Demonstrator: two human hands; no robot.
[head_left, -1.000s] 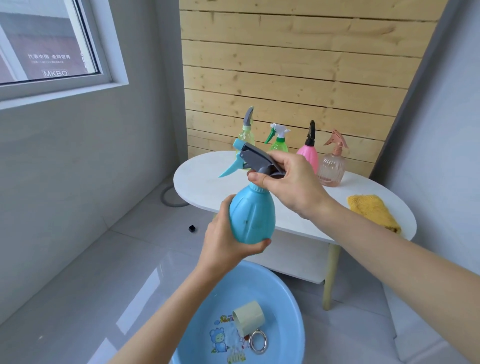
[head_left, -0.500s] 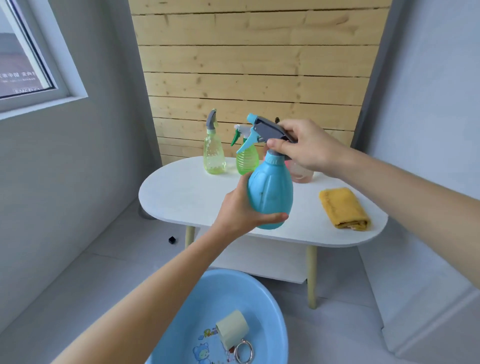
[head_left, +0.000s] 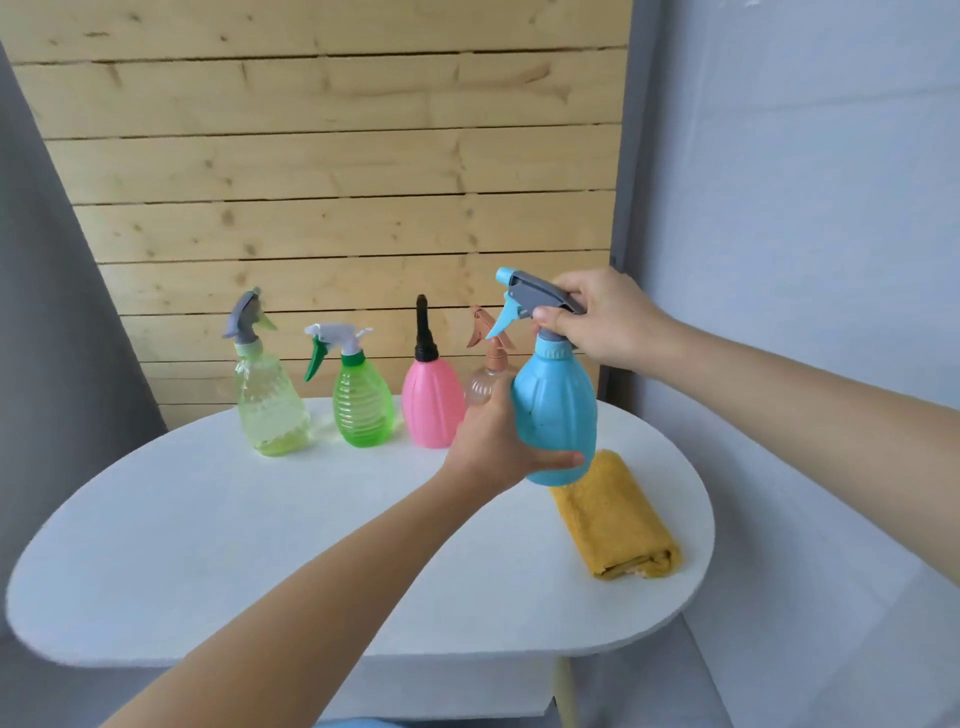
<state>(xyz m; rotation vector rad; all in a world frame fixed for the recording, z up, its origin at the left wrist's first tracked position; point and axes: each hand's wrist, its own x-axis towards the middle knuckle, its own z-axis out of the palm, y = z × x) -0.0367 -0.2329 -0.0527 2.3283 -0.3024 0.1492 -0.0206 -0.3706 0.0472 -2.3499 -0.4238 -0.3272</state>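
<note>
I hold a blue spray bottle (head_left: 556, 410) upright above the right part of the white oval table (head_left: 260, 545). My left hand (head_left: 498, 447) grips its round body from the left and below. My right hand (head_left: 602, 322) grips the grey and blue trigger head at the top. The bottle hangs just over the far end of a folded yellow cloth (head_left: 618, 519).
A row of bottles stands at the table's back: a pale yellow-green one (head_left: 270, 410), a green one (head_left: 361, 405), a pink one (head_left: 434, 405), and a clear brownish one (head_left: 485, 374) partly hidden behind my left hand. A wooden plank wall (head_left: 337, 182) rises behind.
The view has moved up and closer to the table; the blue basin on the floor has left the frame. Both hands carried the blue bottle to the right, over the table and the cloth.
</note>
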